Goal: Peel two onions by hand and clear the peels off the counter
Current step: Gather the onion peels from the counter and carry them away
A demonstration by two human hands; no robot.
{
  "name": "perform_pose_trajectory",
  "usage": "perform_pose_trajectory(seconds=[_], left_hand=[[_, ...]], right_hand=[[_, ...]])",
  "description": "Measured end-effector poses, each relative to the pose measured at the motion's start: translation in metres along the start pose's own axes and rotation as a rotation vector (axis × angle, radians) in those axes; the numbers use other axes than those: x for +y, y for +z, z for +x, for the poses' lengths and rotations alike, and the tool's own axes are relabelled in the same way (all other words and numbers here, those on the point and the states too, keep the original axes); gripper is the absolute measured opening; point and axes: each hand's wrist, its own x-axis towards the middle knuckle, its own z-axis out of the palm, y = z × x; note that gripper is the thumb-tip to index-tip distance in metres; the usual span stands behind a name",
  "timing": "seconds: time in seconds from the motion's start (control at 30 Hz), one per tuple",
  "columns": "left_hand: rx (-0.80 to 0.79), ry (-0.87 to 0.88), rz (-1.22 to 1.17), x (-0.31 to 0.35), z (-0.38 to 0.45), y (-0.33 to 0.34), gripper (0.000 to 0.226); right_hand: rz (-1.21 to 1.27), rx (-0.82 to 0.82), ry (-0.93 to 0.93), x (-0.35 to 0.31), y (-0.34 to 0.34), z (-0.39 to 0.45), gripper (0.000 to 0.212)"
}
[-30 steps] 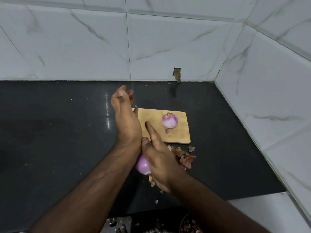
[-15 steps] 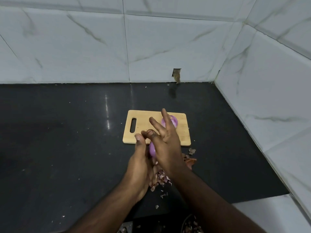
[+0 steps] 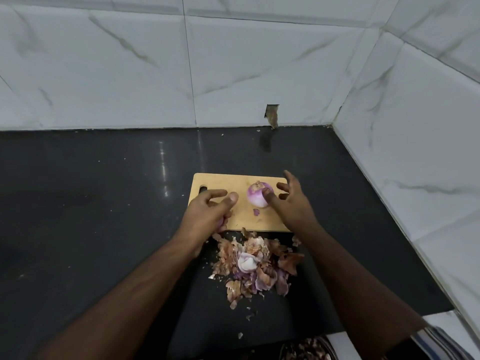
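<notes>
A peeled purple-white onion (image 3: 255, 197) sits on the wooden cutting board (image 3: 223, 181). My right hand (image 3: 291, 203) hovers beside it with fingers spread, its thumb touching the onion's right side. My left hand (image 3: 207, 211) is over the board's near left corner and cups a second onion (image 3: 221, 224), of which only a purple sliver shows under the palm. A heap of brown and purple peels (image 3: 257, 266) lies on the black counter (image 3: 104, 203) just in front of the board. One small purple scrap (image 3: 256, 211) lies on the board.
White marble-pattern tiled walls close off the back and the right side. A container (image 3: 306, 349) holding peels shows at the bottom edge, below the counter's front. Small peel crumbs are scattered near the heap and by the back wall.
Both hands moved forward from above the peel heap to the board. The second onion went with my left hand. My right hand let go and spread beside the onion on the board.
</notes>
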Motion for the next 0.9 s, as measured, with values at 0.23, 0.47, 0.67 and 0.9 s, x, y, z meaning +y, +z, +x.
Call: perform_pose_trajectory(seconds=[0.23, 0.47, 0.67, 0.9], left_hand=[[-0.278, 0.162, 0.507, -0.003, 0.071, 0.021, 0.113], [-0.110, 0.225, 0.308, 0.005, 0.083, 0.010, 0.074], [0.116, 0.162, -0.127, -0.005, 0.094, -0.013, 0.050], [0.149, 0.167, -0.338, -0.017, 0.101, -0.020, 0.048]], right_hand=[[-0.025, -0.078, -0.061, -0.005, 0.009, 0.043, 0.108], [-0.090, -0.045, -0.172, -0.004, -0.007, 0.061, 0.060], [-0.479, -0.390, -0.466, 0.006, 0.030, 0.004, 0.063], [-0.441, -0.275, -0.515, 0.006, 0.019, 0.036, 0.053]])
